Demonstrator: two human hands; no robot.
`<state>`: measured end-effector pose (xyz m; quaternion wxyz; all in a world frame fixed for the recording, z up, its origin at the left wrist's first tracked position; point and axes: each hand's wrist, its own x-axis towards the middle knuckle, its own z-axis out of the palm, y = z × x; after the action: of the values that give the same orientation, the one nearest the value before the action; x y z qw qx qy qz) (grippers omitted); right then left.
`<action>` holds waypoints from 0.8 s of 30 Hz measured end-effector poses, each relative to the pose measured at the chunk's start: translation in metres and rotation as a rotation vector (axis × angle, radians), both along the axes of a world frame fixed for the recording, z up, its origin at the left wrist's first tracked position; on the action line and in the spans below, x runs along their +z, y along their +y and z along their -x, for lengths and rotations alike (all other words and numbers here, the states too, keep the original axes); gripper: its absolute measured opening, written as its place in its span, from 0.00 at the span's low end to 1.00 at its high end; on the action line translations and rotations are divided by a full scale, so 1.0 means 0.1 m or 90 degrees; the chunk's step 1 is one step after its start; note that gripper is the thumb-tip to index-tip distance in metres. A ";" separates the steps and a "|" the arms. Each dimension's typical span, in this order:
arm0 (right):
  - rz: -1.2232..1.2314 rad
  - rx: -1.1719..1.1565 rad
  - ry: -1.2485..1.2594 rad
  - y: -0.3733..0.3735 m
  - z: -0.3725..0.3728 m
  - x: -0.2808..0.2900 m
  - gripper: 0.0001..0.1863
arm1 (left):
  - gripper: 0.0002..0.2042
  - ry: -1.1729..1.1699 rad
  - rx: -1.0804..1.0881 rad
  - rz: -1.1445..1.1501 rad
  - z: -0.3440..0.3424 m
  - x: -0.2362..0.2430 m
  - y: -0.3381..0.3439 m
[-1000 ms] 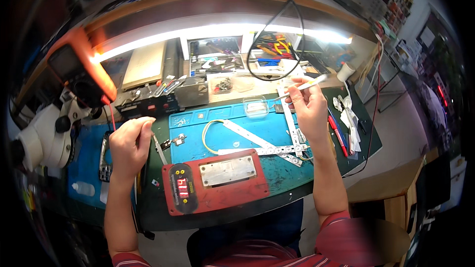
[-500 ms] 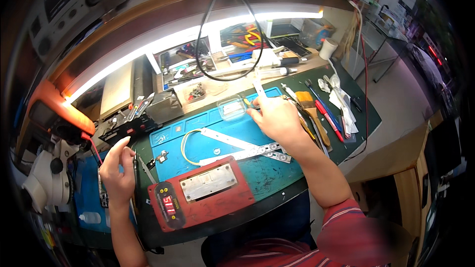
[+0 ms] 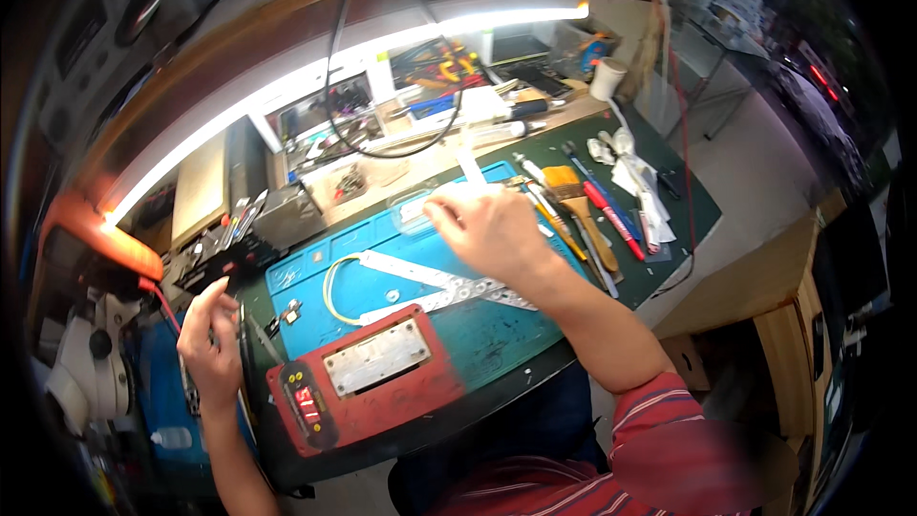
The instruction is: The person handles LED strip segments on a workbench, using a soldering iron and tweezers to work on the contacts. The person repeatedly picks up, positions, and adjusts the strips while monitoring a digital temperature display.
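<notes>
My right hand (image 3: 497, 234) is over the far part of the blue work mat (image 3: 521, 339), its fingers curled and mostly hidden. Its thumb reaches over a small clear plastic box (image 3: 411, 215). A pale strip (image 3: 469, 161) shows just beyond the knuckles; I cannot tell whether the hand holds it. My left hand (image 3: 212, 349) hovers left of the mat, fingers loosely bent and apart, with nothing in them. Between the hands, two white LED strips (image 3: 406, 269) with round lenses lie crossed, joined by a yellowish wire loop (image 3: 330, 291). Nearer me sits a red heating plate (image 3: 368, 406) with a lit display.
Brushes, pens (image 3: 611, 210) and a crumpled white cloth (image 3: 635, 177) lie at the right. Tool trays (image 3: 330, 115) stand at the back under a bright lamp tube. A black cable loop (image 3: 330, 86) hangs ahead. An orange meter (image 3: 100, 239) and white microscope (image 3: 91, 354) stand left.
The view has shifted, moving the bench leftward in the picture. My right hand has drawn slightly left and nearer, its thumb now over the clear box. My left hand's fingers have bent a little more.
</notes>
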<state>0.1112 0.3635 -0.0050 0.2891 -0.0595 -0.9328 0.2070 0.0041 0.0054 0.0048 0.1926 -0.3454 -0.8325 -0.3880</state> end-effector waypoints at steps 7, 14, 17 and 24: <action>0.072 -0.013 0.041 0.01 0.04 0.05 0.08 | 0.13 -0.017 0.019 -0.023 0.02 -0.02 -0.03; 0.074 -0.048 0.083 0.04 0.05 0.08 0.08 | 0.29 0.065 -0.062 -0.025 -0.02 0.07 -0.09; 0.095 -0.061 0.086 0.04 0.08 0.09 0.08 | 0.35 0.131 -0.100 0.009 0.00 0.10 -0.12; 0.130 -0.082 0.102 0.08 0.06 0.14 0.08 | 0.28 0.127 -0.021 -0.073 -0.06 0.03 -0.06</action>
<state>0.1054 0.3714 0.0088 0.3681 -0.1316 -0.8748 0.2861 0.0104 -0.0002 0.0079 0.2874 -0.3842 -0.7800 -0.4018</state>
